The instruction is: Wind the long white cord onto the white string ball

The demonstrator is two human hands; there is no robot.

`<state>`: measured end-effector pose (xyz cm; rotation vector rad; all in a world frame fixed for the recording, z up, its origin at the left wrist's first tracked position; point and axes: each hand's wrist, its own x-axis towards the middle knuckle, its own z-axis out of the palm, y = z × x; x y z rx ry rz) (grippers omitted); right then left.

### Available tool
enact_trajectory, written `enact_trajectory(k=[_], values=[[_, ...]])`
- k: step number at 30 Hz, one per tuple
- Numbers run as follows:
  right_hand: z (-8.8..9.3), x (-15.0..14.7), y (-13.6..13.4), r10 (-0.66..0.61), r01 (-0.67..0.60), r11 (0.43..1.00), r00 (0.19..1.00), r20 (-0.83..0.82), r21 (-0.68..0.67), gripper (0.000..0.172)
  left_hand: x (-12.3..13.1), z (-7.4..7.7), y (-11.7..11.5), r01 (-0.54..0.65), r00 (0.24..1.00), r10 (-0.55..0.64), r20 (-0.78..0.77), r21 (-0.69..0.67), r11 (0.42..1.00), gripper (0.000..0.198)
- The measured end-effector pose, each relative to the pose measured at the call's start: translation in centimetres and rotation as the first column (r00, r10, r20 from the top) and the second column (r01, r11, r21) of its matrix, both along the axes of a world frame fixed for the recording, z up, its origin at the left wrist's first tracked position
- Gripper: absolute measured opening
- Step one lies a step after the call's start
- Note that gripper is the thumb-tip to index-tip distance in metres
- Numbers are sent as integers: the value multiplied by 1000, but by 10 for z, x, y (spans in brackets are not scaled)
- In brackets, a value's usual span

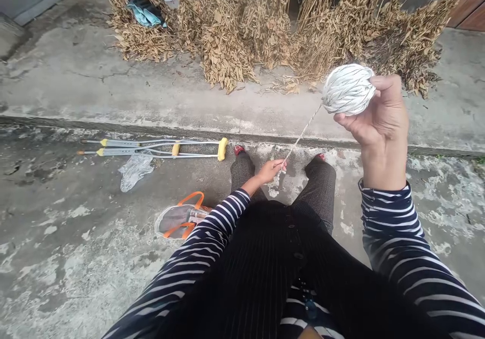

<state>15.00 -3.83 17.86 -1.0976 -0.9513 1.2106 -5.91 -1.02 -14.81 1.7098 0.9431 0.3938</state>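
Note:
A ball of white cord (348,89) is held up at the right, gripped between the thumb and fingers of my right hand (382,111). From its left side a thin length of cord (304,131) runs taut, down and to the left. My left hand (270,171) pinches that length low in the middle, above the ground between my legs. A short bit of cord shows just below the left fingertips.
A pair of crutches (182,148) lies at the left along a concrete step (242,133), with a clear plastic bag (136,171) beside them. Nearer is a bag with orange handles (176,220). Dried plant bundles (231,31) and a blue cloth (146,11) are beyond the step.

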Motion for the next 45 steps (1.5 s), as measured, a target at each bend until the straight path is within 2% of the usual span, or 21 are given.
enact_trajectory(k=[5,8,9,11,13,15,16,18,19,20,22,27,32,36,40,43,45], values=[[18,-6,2,14,-3,993,995,-97,114,36,-11,-15,-8,39,986,-42,-163,-18,999,28],[12,-17,5,52,-43,997,990,-133,70,38,-8,-13,0,-1,976,-1,-218,-7,1000,9],[5,-21,6,52,-46,998,990,-134,48,40,-6,-8,5,-31,974,31,-224,6,1000,13],[-15,-29,6,62,-65,998,991,-121,-20,45,0,13,18,-131,979,138,-148,55,990,36],[-41,-36,6,77,-89,991,990,-118,-97,47,8,45,32,-264,963,257,84,90,960,49],[-67,-42,6,84,-105,981,987,-135,-161,46,18,79,43,-333,882,293,369,47,942,51],[-79,-44,5,75,-102,977,986,-149,-186,45,23,94,46,-336,841,294,455,13,942,50],[-95,-47,5,46,-85,971,983,-176,-225,43,34,113,48,-333,784,304,540,-47,942,42],[-100,-48,5,37,-80,969,982,-183,-235,42,39,117,46,-331,773,317,549,-77,940,36],[-103,-47,5,37,-81,968,982,-184,-238,42,43,116,43,-325,771,329,545,-107,940,30],[-105,-42,5,45,-83,971,985,-169,-225,41,47,105,33,-287,784,330,526,-165,944,28],[-93,-19,6,-13,-16,984,987,-160,-176,43,35,55,3,-155,829,267,492,-256,954,35],[-57,-14,7,-36,21,996,985,-171,-85,41,7,11,-19,-139,938,233,257,-337,931,27],[-20,-21,14,-40,47,998,977,-208,31,43,-9,-16,-29,-163,970,214,113,-347,923,24],[12,-25,25,-1,29,987,985,-172,159,35,-14,-28,-30,-155,980,188,66,-340,928,23],[36,-27,31,26,4,978,990,-137,211,27,-11,-26,-24,-153,980,184,73,-304,940,21],[52,-25,35,53,-46,986,998,-39,158,15,-8,-21,-18,-154,978,184,99,-252,955,21]])
